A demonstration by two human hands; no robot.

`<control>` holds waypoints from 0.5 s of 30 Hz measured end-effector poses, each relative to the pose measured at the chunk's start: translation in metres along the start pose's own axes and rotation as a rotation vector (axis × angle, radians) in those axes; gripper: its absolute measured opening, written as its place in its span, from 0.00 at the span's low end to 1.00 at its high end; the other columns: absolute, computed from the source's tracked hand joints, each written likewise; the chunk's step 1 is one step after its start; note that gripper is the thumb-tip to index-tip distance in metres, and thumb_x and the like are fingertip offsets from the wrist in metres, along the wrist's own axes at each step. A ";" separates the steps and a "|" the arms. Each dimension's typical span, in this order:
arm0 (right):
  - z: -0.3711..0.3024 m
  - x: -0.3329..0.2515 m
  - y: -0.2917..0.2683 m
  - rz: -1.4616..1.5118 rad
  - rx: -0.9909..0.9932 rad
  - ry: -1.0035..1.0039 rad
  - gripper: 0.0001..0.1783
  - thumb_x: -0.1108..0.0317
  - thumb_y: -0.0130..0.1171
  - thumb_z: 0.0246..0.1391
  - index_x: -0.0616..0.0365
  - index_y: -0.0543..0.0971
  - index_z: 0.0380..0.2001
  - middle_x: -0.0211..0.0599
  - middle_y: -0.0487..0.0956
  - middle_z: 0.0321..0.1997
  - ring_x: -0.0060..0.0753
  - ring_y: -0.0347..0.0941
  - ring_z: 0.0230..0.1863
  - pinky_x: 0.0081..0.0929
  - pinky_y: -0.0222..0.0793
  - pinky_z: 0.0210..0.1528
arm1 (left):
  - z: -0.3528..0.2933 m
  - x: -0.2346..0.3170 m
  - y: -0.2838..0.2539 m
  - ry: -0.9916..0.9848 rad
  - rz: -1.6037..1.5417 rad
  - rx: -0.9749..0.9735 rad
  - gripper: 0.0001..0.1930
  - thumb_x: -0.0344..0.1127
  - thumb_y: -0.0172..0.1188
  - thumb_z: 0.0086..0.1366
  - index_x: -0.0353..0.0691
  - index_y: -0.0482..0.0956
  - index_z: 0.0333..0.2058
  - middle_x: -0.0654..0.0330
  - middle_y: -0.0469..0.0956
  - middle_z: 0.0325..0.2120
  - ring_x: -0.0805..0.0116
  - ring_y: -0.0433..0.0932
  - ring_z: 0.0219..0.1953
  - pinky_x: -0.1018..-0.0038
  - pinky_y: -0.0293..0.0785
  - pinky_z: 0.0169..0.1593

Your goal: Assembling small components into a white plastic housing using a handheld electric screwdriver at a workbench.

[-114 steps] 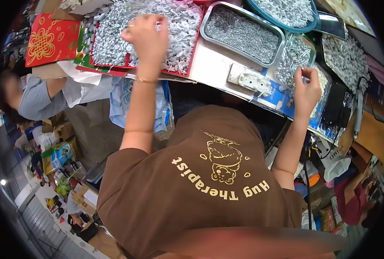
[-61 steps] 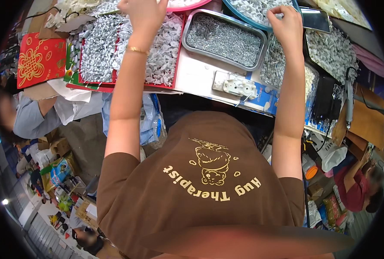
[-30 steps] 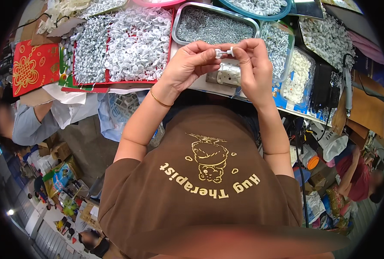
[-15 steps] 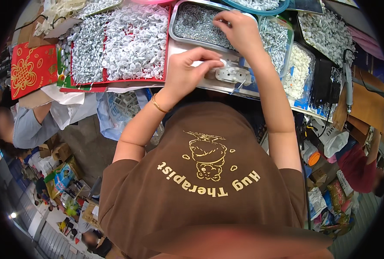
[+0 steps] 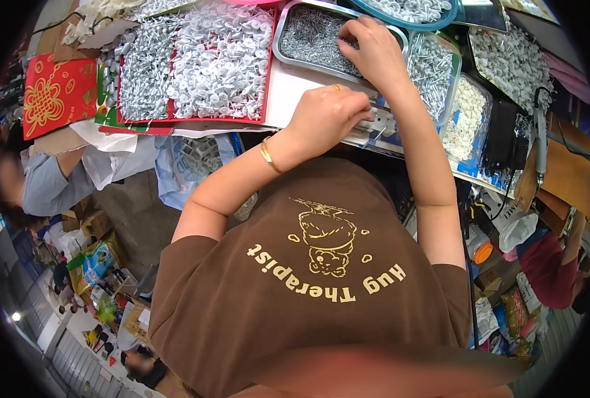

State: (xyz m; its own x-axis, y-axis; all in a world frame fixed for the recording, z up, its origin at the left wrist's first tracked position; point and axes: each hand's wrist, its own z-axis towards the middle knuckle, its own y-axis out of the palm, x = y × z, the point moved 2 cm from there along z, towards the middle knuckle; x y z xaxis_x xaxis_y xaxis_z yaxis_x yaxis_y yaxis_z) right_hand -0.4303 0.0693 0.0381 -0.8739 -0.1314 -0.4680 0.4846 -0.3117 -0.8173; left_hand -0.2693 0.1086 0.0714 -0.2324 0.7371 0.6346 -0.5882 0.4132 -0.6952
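My right hand (image 5: 376,56) is over the metal tray (image 5: 288,58), its fingers curled down at the heap of small silver metal pins (image 5: 318,41). Whatever its fingertips pinch is too small to make out. Lower and to the left, my left hand (image 5: 328,116) is closed, thumb and fingers together at the left part of a small white fixture (image 5: 382,126). The back of that hand hides the fingertips and part of the fixture, so what they hold cannot be seen. A thin metal piece sticks out at the fixture's near side.
Left of the tray, a red box (image 5: 266,99) holds white round-headed parts and silver pins. To the right stand a clear tub of silver nails (image 5: 431,73), a container of small white pieces (image 5: 466,109) and a grey pen-shaped tool (image 5: 540,142). A plastic bag (image 5: 175,179) hangs below the table edge.
My left hand has moved right and turned over, so it now covers part of the fixture. My right hand stays at the tray, fingers curled further. The whole view has shifted slightly.
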 end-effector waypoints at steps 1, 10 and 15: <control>0.001 0.002 0.001 0.000 0.003 -0.002 0.08 0.66 0.66 0.50 0.56 0.80 0.32 0.38 0.79 0.34 0.47 0.77 0.39 0.40 0.73 0.43 | 0.001 -0.001 0.002 -0.057 -0.015 0.012 0.05 0.32 0.71 0.55 0.41 0.83 0.29 0.61 0.82 0.24 0.63 0.81 0.27 0.70 0.76 0.32; 0.004 -0.007 -0.007 0.119 0.025 0.000 0.06 0.70 0.63 0.50 0.58 0.77 0.28 0.41 0.79 0.34 0.50 0.76 0.41 0.44 0.73 0.43 | -0.002 -0.011 -0.002 -0.150 -0.111 0.066 0.06 0.31 0.71 0.55 0.39 0.83 0.29 0.60 0.83 0.25 0.62 0.81 0.28 0.70 0.76 0.33; -0.005 -0.015 -0.026 0.306 0.088 0.041 0.07 0.75 0.64 0.52 0.59 0.81 0.36 0.41 0.81 0.33 0.43 0.78 0.33 0.33 0.73 0.36 | -0.002 -0.013 -0.003 -0.028 -0.060 -0.002 0.08 0.33 0.71 0.54 0.41 0.83 0.31 0.61 0.84 0.32 0.60 0.81 0.35 0.67 0.76 0.39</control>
State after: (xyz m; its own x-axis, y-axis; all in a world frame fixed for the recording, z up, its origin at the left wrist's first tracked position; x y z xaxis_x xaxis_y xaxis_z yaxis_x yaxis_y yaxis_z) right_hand -0.4295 0.0845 0.0649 -0.6851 -0.1941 -0.7021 0.7179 -0.3437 -0.6055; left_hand -0.2626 0.0987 0.0647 -0.2185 0.6960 0.6840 -0.6001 0.4569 -0.6566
